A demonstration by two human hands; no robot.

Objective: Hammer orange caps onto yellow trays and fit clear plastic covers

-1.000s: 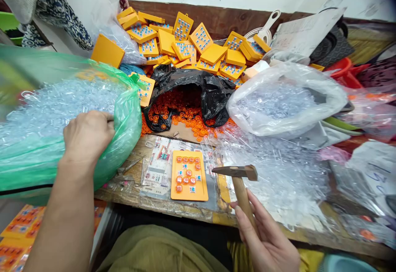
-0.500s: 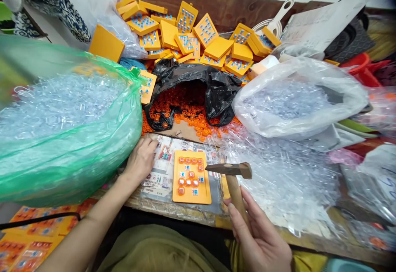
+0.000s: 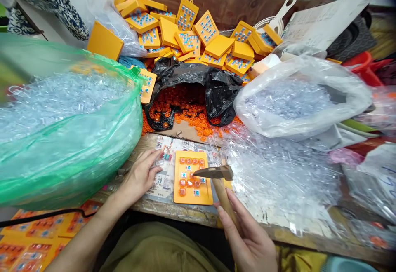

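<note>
A wooden-handled hammer (image 3: 229, 206) is gripped in my right hand (image 3: 250, 239), its metal head above the right part of a yellow plastic panel (image 3: 193, 198). The panel lies flat on the printed work surface. Orange translucent caps (image 3: 182, 182) cover several of its spots, while a few small blue-and-white parts (image 3: 196, 192) show uncapped. Left of the panel, my left hand (image 3: 140, 177) is closed, with a small clear plastic piece (image 3: 159, 163) between thumb and fingertips. That piece is blurred, and its exact shape is hard to tell.
A black bag (image 3: 188, 72) spills orange caps (image 3: 198, 121) behind the panel. Clear plastic pieces fill a green bag (image 3: 123, 140) at left and a white bag (image 3: 250, 121) at right, with more heaped (image 3: 278, 173) below. Yellow panels (image 3: 219, 47) are piled at the back.
My left hand has moved right and nearer to me, toward the panel, and a small clear piece now shows at its fingertips. The hammer has shifted left, its head now over the panel.
</note>
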